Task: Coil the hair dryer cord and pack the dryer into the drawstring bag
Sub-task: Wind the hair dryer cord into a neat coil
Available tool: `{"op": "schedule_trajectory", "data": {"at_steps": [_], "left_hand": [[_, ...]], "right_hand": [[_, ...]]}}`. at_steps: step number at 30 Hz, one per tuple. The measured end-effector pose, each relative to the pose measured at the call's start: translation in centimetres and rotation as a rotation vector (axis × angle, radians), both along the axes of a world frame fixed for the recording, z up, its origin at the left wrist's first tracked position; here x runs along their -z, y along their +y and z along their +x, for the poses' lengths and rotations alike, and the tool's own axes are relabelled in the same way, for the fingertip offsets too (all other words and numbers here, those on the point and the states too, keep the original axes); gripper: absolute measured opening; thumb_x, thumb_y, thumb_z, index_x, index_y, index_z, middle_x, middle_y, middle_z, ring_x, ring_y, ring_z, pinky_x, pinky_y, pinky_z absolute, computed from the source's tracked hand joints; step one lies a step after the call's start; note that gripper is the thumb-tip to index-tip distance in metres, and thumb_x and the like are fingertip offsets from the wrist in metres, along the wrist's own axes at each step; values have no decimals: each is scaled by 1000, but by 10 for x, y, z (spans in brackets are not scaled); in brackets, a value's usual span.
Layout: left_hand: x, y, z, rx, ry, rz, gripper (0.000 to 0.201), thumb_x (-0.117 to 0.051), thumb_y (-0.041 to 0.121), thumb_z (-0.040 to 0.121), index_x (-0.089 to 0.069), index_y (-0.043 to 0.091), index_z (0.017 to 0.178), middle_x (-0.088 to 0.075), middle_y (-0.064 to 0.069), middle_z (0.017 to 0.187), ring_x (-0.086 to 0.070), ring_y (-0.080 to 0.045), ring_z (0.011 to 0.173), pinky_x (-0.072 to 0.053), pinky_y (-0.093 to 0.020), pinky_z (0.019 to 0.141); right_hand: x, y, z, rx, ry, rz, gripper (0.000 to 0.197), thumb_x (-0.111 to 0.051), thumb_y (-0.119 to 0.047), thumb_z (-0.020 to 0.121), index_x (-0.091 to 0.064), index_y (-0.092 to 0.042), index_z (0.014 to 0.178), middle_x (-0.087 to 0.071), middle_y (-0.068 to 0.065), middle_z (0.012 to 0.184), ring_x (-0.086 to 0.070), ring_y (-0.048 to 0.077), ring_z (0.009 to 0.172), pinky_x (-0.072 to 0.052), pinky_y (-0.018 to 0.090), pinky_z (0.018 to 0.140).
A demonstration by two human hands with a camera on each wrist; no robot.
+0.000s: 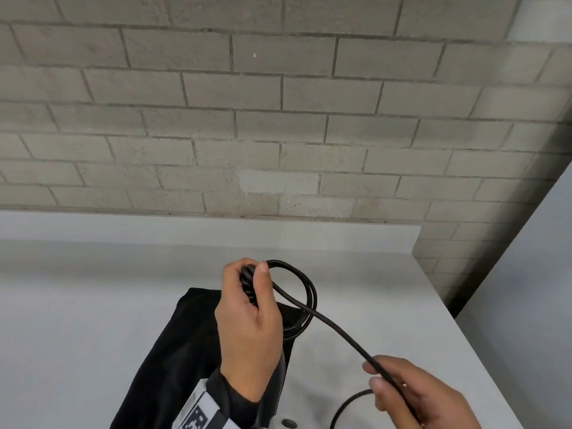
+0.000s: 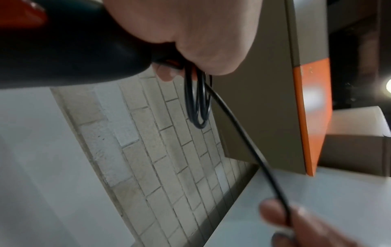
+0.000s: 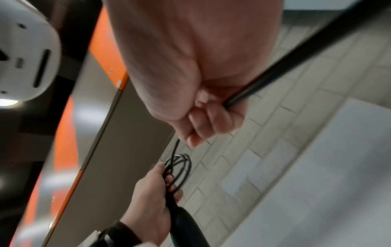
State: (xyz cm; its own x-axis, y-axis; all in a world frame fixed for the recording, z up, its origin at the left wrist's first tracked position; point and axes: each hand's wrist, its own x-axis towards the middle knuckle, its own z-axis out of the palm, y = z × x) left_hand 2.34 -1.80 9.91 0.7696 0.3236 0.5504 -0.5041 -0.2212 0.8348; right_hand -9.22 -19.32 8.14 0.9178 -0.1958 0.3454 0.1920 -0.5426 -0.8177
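Observation:
My left hand (image 1: pixel 249 274) is raised above the table and grips the black hair dryer (image 2: pixel 69 55) by its handle end, together with a few loops of the black cord coil (image 1: pixel 311 292). Most of the dryer is hidden under that hand and wrist in the head view. From the coil a straight run of cord (image 1: pixel 337 329) slants down to my right hand (image 1: pixel 376 374), which pinches it between thumb and fingers. Slack cord (image 1: pixel 343 407) curves below that hand. The black drawstring bag (image 1: pixel 179 351) lies flat on the white table (image 1: pixel 77 305) beneath my left arm.
A grey brick wall (image 1: pixel 278 119) stands behind the table. The table's right edge (image 1: pixel 458 329) runs diagonally close to my right hand, and a pale panel (image 1: pixel 532 289) lies beyond it. A beige board with an orange edge (image 2: pixel 306 117) shows in both wrist views.

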Motion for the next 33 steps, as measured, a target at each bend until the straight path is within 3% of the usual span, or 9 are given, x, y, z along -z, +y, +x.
{"op": "schedule_trajectory", "data": {"at_steps": [2, 5, 8, 14, 19, 22, 26, 31, 33], "left_hand": [[-1, -5, -2, 39, -28, 62, 15, -46, 38, 100, -52, 26, 93, -57, 5, 73, -55, -12, 60, -43, -16, 55], [-1, -12, -5, 125, -65, 182, 14, -47, 38, 97, -50, 24, 95, -55, 8, 74, -53, -8, 58, -38, -10, 52], [0, -16, -8, 182, -119, 283, 15, -44, 38, 97, -50, 23, 95, -48, 13, 64, -48, -6, 56, -35, -8, 53], [3, -20, -13, 234, -147, 338, 13, -44, 37, 97, -50, 24, 95, -48, 15, 67, -47, -3, 56, -34, -5, 55], [4, -16, -11, 271, -146, 347, 21, -44, 38, 98, -52, 20, 95, -49, 13, 68, -48, -6, 56, -35, -8, 54], [4, -15, -11, 326, -157, 364, 19, -44, 39, 98, -52, 22, 96, -50, 11, 69, -49, -7, 57, -36, -9, 55], [3, -12, -16, 437, -211, 369, 23, -40, 48, 100, -51, 28, 99, -53, 11, 75, -50, -8, 58, -38, -10, 54], [6, -10, -17, 510, -224, 397, 29, -41, 55, 99, -51, 28, 102, -56, 6, 75, -54, -11, 59, -43, -17, 53], [7, -8, -16, 518, -230, 401, 32, -43, 56, 98, -52, 25, 101, -55, 4, 73, -54, -12, 58, -43, -19, 51]], "right_hand": [[-22, -5, -6, 40, -200, -215, 8, -69, -33, 79, -68, -38, 84, -67, -18, 69, -64, 0, 60, -48, 7, 57], [-56, -8, -9, 93, -309, -316, 13, -55, -50, 84, -62, -39, 85, -61, -18, 74, -56, 2, 57, -42, 8, 55], [-81, -11, 0, 127, -358, -444, 15, -49, -46, 90, -60, -38, 96, -59, -23, 91, -54, 2, 64, -41, 9, 61], [-107, -8, 33, 23, -294, -918, 28, -44, -43, 89, -67, -28, 85, -64, -14, 71, -59, 12, 49, -44, 25, 38], [-110, -15, 44, -196, -209, -1071, 28, -39, -44, 91, -61, -32, 80, -56, -14, 71, -56, 12, 50, -44, 25, 39], [-115, -16, 52, -291, -308, -943, 24, -42, -42, 96, -62, -28, 90, -55, -13, 78, -51, 11, 57, -42, 24, 44], [-104, -14, 71, -317, -361, -530, 14, -56, -35, 95, -65, -24, 93, -58, -17, 82, -49, 1, 65, -42, 16, 59], [-74, 8, 77, -239, -310, -13, 6, -69, -36, 85, -69, -30, 86, -70, -8, 79, -55, 33, 59, -48, 41, 57], [-67, 18, 74, -230, -266, 95, 4, -72, -29, 86, -71, -27, 83, -71, -6, 77, -59, 34, 62, -51, 41, 58]]}}
